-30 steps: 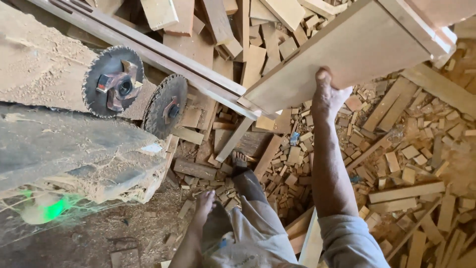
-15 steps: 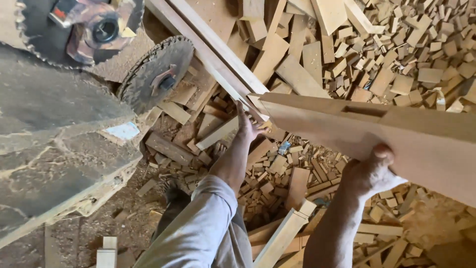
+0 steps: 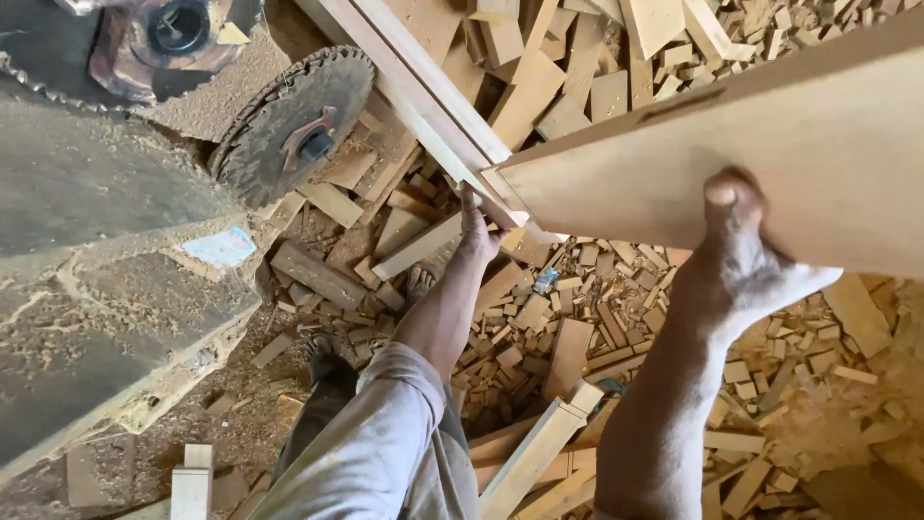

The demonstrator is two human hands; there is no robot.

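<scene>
Both hands gripped a wide wooden board held in the air above the floor's offcuts: the left hand closed on its end corner, the right hand clasping its near edge.

Both hands carry a wide wooden board at two o'clock: the left hand grips its near corner, the right hand clasps its lower edge. A circular saw blade sits at eleven o'clock, with wood offcuts littering the floor below.

The floor is dusty with sawdust. Wood offcuts lie heaped across it. A pale batten rests on them.
</scene>
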